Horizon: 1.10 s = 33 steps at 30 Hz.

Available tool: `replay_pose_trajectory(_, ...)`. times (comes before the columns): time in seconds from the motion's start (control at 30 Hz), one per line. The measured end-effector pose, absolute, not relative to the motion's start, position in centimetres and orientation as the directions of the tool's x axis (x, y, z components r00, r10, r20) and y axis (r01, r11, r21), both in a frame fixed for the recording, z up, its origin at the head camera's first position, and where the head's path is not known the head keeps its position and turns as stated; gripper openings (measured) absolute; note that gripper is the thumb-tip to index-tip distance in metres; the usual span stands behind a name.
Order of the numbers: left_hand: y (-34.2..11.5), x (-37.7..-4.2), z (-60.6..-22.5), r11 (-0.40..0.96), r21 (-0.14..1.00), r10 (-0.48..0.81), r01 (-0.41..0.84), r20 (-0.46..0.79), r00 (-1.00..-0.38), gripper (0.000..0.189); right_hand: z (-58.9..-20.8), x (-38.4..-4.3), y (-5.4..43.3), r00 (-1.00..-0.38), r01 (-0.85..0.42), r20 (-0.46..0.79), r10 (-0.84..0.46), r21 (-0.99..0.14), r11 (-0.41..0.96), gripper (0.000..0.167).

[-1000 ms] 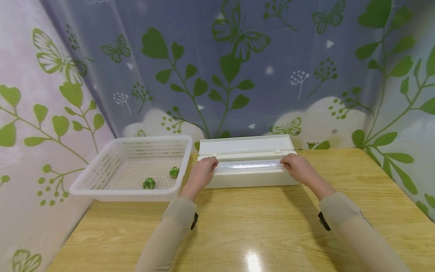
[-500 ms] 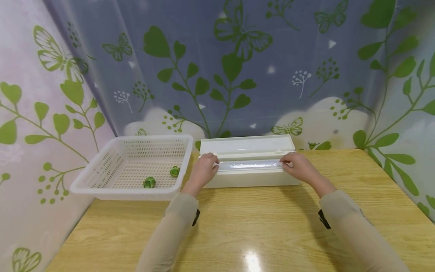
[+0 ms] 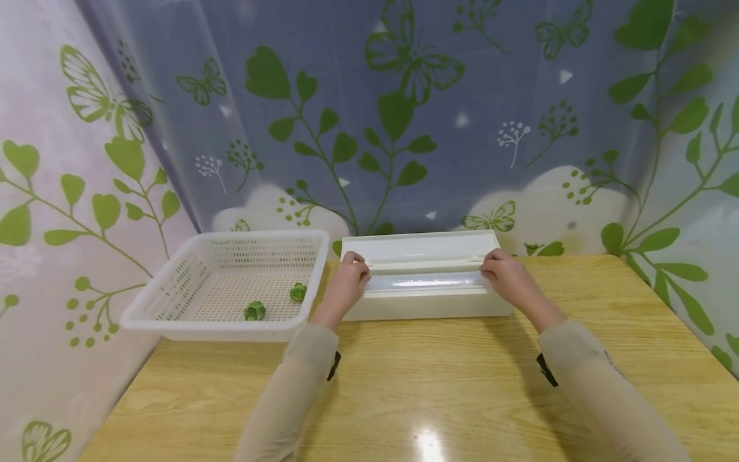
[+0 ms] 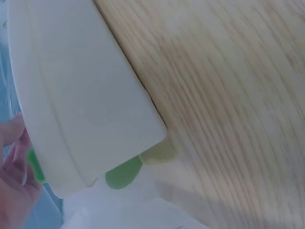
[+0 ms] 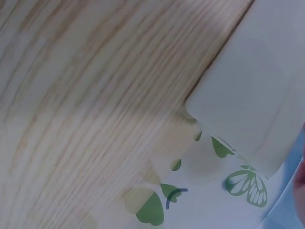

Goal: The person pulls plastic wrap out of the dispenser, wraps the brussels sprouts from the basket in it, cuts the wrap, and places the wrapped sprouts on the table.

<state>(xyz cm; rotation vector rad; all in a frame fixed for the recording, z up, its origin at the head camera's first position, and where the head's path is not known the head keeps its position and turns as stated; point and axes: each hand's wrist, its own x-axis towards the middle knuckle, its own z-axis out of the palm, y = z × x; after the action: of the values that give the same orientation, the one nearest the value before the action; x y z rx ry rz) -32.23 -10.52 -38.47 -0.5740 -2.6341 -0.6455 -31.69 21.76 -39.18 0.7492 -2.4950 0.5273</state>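
A long white cling film dispenser box sits on the wooden table with its lid tipped back. Inside lies a shiny roll of clear cling film. At the roll's left end my left hand pinches the film between thumb and fingertips. My right hand does the same at the right end. In the left wrist view, my left fingers show bent beyond the box's edge. Only a sliver of my right hand enters the right wrist view, the box hiding part of it.
To the left stands a white perforated plastic basket with two small green round vegetables in it. The wooden table ends at a patterned curtain behind the box and at the sides.
Both hands have shifted slightly back toward the lid, their fingertips rising to the rear edge of the roll. Box and basket stay in place.
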Motion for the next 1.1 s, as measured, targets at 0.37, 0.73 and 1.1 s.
replay_pose_trajectory(0.37,-10.9,-33.0,-37.6,0.777,0.507,0.234,0.373,0.318,-0.919,0.008,-38.9,-31.8,22.1,-0.77,-0.524,0.528,-0.358,-0.204,0.827,0.007)
replay_pose_trajectory(0.73,-11.0,-33.4,-37.2,0.793,0.467,0.244,0.391,0.346,-0.906,0.007,-37.6,-31.7,22.3,-0.825,-0.474,0.452,-0.339,-0.226,0.851,0.013)
replay_pose_trajectory(1.1,-11.1,-33.0,-35.7,0.797,0.462,0.237,0.389,0.353,-0.905,0.007,-36.3,-31.5,22.7,-0.836,-0.467,0.444,-0.324,-0.262,0.845,0.015)
